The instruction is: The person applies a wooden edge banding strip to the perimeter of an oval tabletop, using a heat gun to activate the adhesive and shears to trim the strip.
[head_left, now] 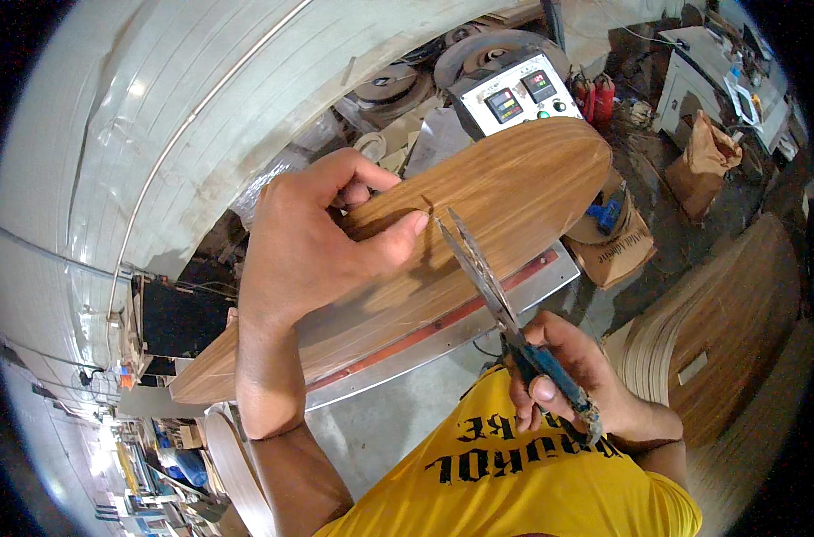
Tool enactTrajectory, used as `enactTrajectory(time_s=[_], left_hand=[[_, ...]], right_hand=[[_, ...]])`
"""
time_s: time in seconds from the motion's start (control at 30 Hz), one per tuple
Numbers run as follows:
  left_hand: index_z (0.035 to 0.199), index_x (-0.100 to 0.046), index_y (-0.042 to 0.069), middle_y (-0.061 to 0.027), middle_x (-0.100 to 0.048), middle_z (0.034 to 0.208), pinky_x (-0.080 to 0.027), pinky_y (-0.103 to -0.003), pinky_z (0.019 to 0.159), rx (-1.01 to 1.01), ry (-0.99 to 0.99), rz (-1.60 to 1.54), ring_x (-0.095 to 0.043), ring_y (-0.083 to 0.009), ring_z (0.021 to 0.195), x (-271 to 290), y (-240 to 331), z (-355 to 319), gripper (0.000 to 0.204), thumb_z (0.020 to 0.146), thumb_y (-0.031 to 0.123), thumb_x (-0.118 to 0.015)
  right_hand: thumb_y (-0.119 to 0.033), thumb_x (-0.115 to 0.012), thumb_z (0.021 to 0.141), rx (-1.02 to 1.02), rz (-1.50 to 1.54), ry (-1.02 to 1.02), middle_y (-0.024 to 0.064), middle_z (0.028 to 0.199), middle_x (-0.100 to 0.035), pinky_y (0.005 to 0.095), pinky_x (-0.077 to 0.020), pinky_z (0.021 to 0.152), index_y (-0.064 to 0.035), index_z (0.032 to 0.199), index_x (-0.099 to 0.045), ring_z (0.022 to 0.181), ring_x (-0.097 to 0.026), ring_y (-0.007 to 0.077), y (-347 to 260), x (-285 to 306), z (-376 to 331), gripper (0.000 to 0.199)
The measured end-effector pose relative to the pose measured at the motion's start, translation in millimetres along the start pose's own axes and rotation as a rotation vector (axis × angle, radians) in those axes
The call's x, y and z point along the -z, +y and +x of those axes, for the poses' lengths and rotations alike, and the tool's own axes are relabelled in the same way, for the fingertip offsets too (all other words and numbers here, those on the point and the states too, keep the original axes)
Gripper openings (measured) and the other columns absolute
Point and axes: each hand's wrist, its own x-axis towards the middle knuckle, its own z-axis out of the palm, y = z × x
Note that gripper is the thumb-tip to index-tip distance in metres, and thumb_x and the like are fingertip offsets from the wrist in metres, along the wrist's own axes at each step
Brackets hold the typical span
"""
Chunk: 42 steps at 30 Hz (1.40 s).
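Note:
A long wood-grain board (505, 179) with rounded ends lies slantwise before me on a metal-edged machine bed. My left hand (322, 237) is closed on its far edge, thumb on the top face and fingers curled at the rim. In my right hand (572, 371) is a pair of scissors (485, 282) with worn blue handles, my fingers wrapped round them. Their blades are slightly apart and point up and left, tips over the board close to my left thumb. A small dark mark or sliver (427, 202) shows near the tips; I cannot tell which.
A control box (519, 94) with two displays stands behind the board. To the right are a stack of curved wood-grain sheets (724, 331), a torn paper bag (617, 246) and another brown bag (702, 170). The metal bed edge (443, 349) with a red strip runs along the near side.

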Motion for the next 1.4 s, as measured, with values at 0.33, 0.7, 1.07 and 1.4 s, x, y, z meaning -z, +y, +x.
enactTrajectory(time_s=[0.33, 0.7, 1.07, 1.4], left_hand=[[0.093, -0.073, 0.005, 0.0033, -0.057, 0.073, -0.043, -0.024, 0.067, 0.002, -0.009, 0.01, -0.052, -0.0075, 0.071, 0, -2, 3, 0.032, 0.072, 0.024, -0.087], [0.094, -0.072, 0.004, 0.0037, -0.056, 0.073, -0.042, -0.024, 0.066, 0.036, -0.009, -0.009, -0.05, -0.007, 0.071, 0, -1, 3, 0.032, 0.073, 0.023, -0.087], [0.094, -0.072, 0.004, 0.0036, -0.054, 0.072, -0.041, -0.024, 0.065, 0.004, -0.004, 0.039, -0.049, -0.0071, 0.07, 2, -3, 4, 0.032, 0.073, 0.023, -0.087], [0.093, -0.072, 0.004, 0.0049, -0.053, 0.071, -0.038, -0.024, 0.063, -0.017, 0.007, -0.032, -0.047, -0.0067, 0.07, -1, -4, 3, 0.03, 0.073, 0.02, -0.087]], right_hand=[[-0.022, -0.074, 0.095, 0.038, -0.017, 0.033, 0.0041, 0.08, -0.057, 0.0269, -0.0484, 0.055, -0.0058, 0.107, -0.042, 0.064, -0.06, 0.0114, -4, -6, 6, 0.038], [-0.02, -0.074, 0.095, 0.072, -0.082, 0.058, 0.0025, 0.073, -0.056, 0.026, -0.0425, 0.053, -0.0056, 0.104, -0.043, 0.061, -0.058, 0.0099, -4, -7, 13, 0.035], [-0.017, -0.074, 0.095, 0.07, -0.041, 0.081, 0.001, 0.072, -0.055, 0.026, -0.0432, 0.054, -0.0053, 0.105, -0.043, 0.061, -0.057, 0.0091, -6, -11, 13, 0.034], [-0.015, -0.074, 0.094, 0.084, -0.027, 0.06, 0.0018, 0.073, -0.055, 0.0266, -0.0429, 0.054, -0.0058, 0.103, -0.043, 0.061, -0.057, 0.0096, -4, -9, 15, 0.034]])
